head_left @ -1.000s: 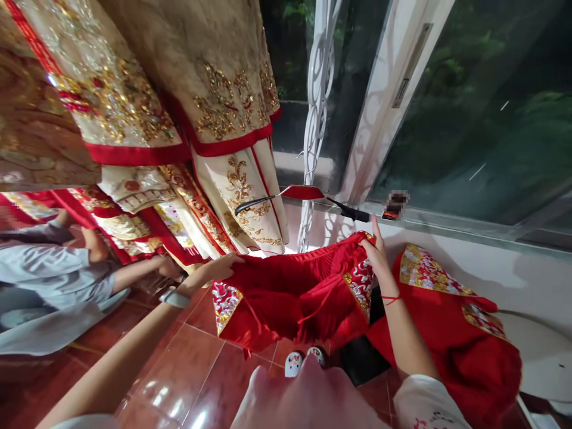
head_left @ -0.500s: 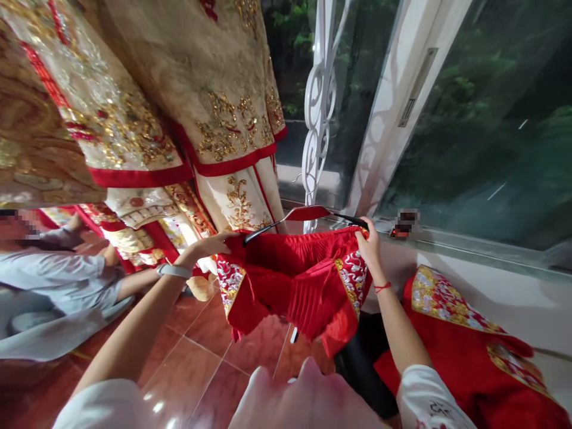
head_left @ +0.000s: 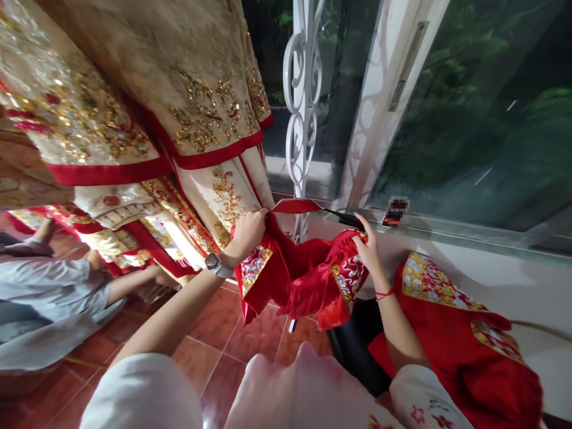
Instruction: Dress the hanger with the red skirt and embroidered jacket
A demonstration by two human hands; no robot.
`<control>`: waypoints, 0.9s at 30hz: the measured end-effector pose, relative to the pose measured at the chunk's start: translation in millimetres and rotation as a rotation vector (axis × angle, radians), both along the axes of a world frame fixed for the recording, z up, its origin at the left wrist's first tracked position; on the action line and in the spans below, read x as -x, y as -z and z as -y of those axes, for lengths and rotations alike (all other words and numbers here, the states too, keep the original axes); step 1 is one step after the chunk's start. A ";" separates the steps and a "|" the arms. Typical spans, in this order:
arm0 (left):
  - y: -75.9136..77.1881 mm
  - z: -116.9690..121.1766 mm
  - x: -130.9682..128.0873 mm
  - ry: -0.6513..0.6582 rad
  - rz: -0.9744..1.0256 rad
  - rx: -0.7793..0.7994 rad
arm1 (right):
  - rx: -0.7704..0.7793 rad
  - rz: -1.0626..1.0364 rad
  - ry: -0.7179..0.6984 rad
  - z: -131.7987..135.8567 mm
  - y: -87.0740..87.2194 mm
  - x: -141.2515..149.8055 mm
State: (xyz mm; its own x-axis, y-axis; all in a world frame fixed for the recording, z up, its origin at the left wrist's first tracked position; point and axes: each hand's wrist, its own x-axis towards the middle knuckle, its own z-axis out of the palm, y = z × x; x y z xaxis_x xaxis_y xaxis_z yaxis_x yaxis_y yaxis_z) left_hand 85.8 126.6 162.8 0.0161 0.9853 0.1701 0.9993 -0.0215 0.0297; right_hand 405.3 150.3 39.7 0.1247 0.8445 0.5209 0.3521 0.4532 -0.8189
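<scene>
A red skirt (head_left: 304, 292) with a gathered waist and silver-and-gold embroidered panels hangs bunched between my hands. Along its waist runs a hanger (head_left: 295, 206) with a red middle and black arms, its hook pointing away from me. My left hand (head_left: 249, 233), wearing a watch, is closed around the hanger's left end, with the skirt's edge beneath it. At the other side my right hand (head_left: 367, 245) pinches the skirt's waistband near the right hanger end, thumb and fingers closed on the cloth. The skirt's waist sags between them.
Embroidered cream garments (head_left: 201, 125) with red hems hang at left. A white scrolled metal stand (head_left: 300, 113) rises before the window (head_left: 482, 131). Another red embroidered garment (head_left: 451, 339) lies at right. A seated person (head_left: 53, 292) is at far left above the tiled floor (head_left: 241, 322).
My left hand has moved right and inward, from a flat hold on the waist to a closed grip at the hanger end. The skirt is now more bunched; the right hand stays on the waistband.
</scene>
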 end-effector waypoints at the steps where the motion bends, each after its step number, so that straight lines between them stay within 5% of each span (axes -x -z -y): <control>1: 2.8 3.0 -1.1 -0.020 -0.037 0.001 | 0.021 0.009 -0.029 -0.8 1.9 -11.9; 6: -0.9 7.4 10.0 0.012 -0.131 0.013 | 0.199 0.096 0.011 -16.9 8.1 -77.2; 9: -4.8 9.6 11.4 0.019 -0.152 0.006 | 0.218 0.275 0.033 -30.0 -3.9 -92.8; 16: -6.1 22.7 -6.3 -0.048 -0.154 0.015 | 0.193 0.891 0.020 -29.1 -64.7 -83.5; 21: -10.6 29.4 -12.3 -0.057 -0.162 0.053 | 0.298 1.342 0.090 -11.4 -83.9 -73.9; 27: -11.3 34.7 -15.7 -0.096 -0.145 0.050 | 0.334 1.318 0.218 -17.9 -99.6 -56.7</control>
State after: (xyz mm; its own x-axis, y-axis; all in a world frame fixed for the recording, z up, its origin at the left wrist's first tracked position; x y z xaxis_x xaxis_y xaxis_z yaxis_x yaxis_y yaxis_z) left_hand 101.5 92.0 174.1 -0.0571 0.9907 0.1232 0.9906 0.0716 -0.1164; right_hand 462.0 168.2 139.3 -0.1540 0.9789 0.1340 0.9836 0.1390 0.1148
